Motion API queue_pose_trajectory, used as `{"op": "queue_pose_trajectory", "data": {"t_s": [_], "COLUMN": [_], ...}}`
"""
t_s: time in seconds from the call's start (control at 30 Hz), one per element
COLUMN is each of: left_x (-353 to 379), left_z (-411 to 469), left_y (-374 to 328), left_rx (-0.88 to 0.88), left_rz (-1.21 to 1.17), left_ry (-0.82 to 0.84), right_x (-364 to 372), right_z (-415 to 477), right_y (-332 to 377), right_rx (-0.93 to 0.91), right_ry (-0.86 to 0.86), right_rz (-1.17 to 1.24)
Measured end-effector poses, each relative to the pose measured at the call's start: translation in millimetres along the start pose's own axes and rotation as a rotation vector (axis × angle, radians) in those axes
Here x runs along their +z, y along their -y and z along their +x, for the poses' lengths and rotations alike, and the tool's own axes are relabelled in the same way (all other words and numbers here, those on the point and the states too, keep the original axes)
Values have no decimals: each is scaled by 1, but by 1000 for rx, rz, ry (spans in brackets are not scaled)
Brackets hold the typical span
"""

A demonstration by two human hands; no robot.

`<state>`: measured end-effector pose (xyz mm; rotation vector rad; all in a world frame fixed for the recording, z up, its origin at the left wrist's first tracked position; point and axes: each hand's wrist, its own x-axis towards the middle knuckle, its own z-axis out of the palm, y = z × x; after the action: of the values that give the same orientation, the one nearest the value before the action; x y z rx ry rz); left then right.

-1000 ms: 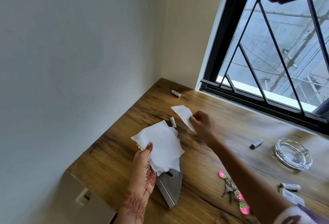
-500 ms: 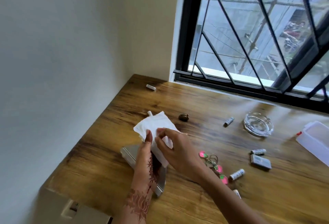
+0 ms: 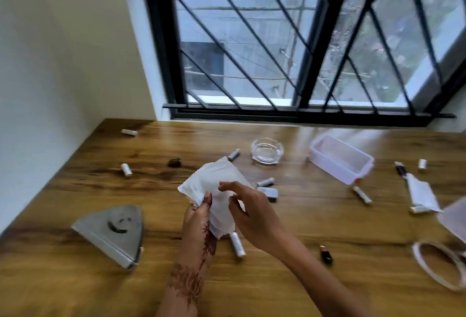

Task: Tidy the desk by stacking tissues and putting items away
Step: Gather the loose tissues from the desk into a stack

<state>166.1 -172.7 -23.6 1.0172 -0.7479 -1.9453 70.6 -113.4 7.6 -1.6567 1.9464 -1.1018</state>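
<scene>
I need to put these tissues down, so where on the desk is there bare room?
Bare wood: the near edge in front of the triangular metal holder; between that holder and the battery by the left wall; the back strip left of the glass ashtray. Crowded: right of the tissue stack, around the plastic container and scattered batteries.
</scene>
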Motion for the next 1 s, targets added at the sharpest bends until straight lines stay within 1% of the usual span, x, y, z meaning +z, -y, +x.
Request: {"op": "queue_pose_trajectory", "data": {"t_s": [0.2,0.33,0.5,0.6,0.67,0.77,0.83,0.93,1.0], "left_x": [74,127,182,209,226,249,265,283,295], "left_z": [-36,-64,-93,-100,-98,-93,-87,-68,-50], "left_y": [73,119,157,174,189,208,220,233,238], "left_rx": [-84,-92,-110,-118,-151,-191,-219,-243,-219], "left_rz": [-58,-65,7,64,46,7,-14,-43,-11], "left_ry": [92,211,332,369,408,469,498,474,383], "right_x": [-99,-157,-213,-240,-259,-283,-299,-319,-330], "right_z": [-74,-124,-173,-192,-205,-217,-218,-207,-192], "right_y": [-58,-94,-124,-142,-157,-180,-199,-230,-258], "right_rx": [159,269,341,389,417,451,464,490,514], "right_ry": [-127,-233,-339,-428,-496,-552,-565,-548,-493], "right_rz": [18,37,34,48,54,57,0,-91,-148]}}
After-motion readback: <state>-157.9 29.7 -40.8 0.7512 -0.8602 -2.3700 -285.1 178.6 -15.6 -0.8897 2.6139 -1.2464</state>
